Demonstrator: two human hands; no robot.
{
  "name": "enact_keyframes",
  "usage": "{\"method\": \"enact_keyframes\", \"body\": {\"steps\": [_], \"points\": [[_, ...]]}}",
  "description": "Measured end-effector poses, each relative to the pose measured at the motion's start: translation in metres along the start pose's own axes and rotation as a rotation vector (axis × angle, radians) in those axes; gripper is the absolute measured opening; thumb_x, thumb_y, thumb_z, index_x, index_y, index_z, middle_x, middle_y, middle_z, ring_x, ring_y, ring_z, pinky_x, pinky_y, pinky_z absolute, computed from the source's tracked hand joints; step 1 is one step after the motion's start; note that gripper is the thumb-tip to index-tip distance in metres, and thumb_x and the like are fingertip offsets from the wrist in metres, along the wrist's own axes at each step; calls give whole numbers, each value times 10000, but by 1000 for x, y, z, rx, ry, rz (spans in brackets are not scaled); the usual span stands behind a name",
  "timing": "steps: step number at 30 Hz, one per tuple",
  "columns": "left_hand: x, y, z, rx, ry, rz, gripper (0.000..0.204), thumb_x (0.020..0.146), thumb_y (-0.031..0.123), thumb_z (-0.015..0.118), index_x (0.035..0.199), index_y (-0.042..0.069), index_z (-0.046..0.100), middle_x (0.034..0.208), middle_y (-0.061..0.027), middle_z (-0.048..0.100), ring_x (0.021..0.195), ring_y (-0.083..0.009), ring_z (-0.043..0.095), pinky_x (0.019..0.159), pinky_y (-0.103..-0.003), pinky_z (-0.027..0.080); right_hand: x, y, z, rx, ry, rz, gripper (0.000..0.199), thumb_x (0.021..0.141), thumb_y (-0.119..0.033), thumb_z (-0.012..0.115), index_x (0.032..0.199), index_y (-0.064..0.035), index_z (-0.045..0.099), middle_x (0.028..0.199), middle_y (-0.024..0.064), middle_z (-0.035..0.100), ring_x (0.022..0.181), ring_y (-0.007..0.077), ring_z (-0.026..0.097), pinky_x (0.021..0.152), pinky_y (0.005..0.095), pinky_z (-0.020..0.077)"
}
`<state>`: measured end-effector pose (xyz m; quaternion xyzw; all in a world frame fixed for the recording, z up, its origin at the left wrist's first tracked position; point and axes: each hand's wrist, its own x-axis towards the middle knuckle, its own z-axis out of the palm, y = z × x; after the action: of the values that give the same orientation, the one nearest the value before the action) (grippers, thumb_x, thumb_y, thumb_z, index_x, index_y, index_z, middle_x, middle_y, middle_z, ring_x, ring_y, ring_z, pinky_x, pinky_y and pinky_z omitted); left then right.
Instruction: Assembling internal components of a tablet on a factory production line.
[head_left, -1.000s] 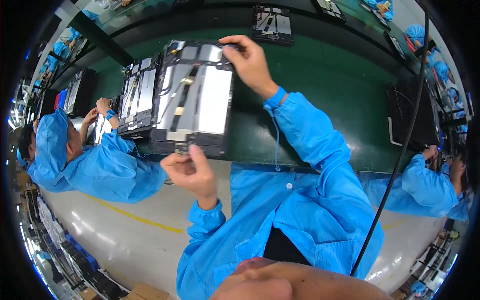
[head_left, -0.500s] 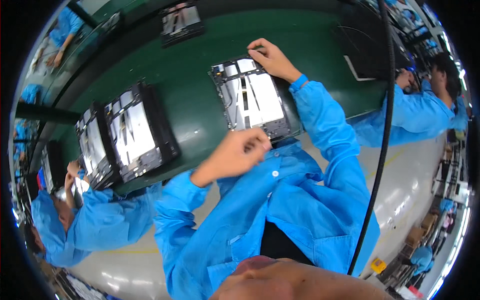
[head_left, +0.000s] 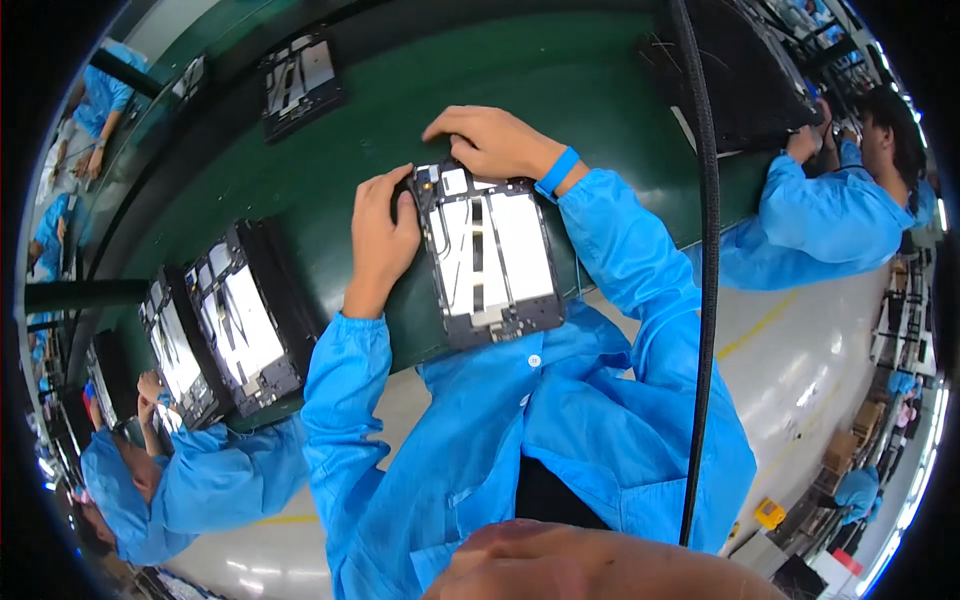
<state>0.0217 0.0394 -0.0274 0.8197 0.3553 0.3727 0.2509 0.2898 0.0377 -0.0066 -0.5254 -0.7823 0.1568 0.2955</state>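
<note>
On the green bench [head_left: 330, 170], seen from the head camera, an open tablet [head_left: 492, 258] lies face down just before the person, its silver plates and black ribbon cables bare. Left hand [head_left: 382, 232] rests along the tablet's left edge, fingers curled on its top left corner. Right hand [head_left: 495, 140] arches over the top edge, fingertips pressing down there; whether it pinches anything I cannot tell. Judging by the bare inside, no back cover is fitted yet. Two more open units [head_left: 225, 330] lie to the left, another [head_left: 300, 82] farther off. No labels or packages can be made out.
</note>
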Motion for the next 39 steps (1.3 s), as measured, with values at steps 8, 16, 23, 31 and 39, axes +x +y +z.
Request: {"method": "enact_keyframes", "body": {"steps": [8,16,23,31,39], "points": [[-10,8,-24,-95,-222,-26,563,895,40,674,1457,40,682,1286,-195,715,1289,-445,639,1343,-602,328,-26,-8,0,81,37,-83,116,955,-42,657,981,-17,768,956,140,695,947,341,684,826,459,569],[-9,13,-34,-97,-545,99,895,760,130,696,1641,59,557,1688,-181,553,1655,-446,409,1417,-648,140,-29,-18,-14,68,136,-208,131,868,-126,742,827,-7,704,796,125,586,812,315,586,700,444,508],[-5,22,-38,-82,-581,86,954,728,92,750,1658,86,538,1651,-189,560,1635,-480,395,1402,-677,136,-36,-22,-28,285,-114,-198,431,817,-155,846,584,-41,502,681,90,500,695,275,501,596,427,372],[-4,20,-34,-8,-604,80,965,725,156,714,1666,84,518,1750,-214,460,1709,-480,285,1416,-675,66,-46,-25,-25,373,-142,-160,446,791,-82,857,585,-48,463,683,85,499,693,265,494,599,418,366],[-1,20,-37,-23,-610,78,970,701,150,743,1649,128,539,1741,-240,440,1696,-523,265,1412,-691,78,-47,-28,-26,405,-175,-177,461,764,-71,910,594,-53,482,700,72,502,719,262,504,613,412,372]]}}
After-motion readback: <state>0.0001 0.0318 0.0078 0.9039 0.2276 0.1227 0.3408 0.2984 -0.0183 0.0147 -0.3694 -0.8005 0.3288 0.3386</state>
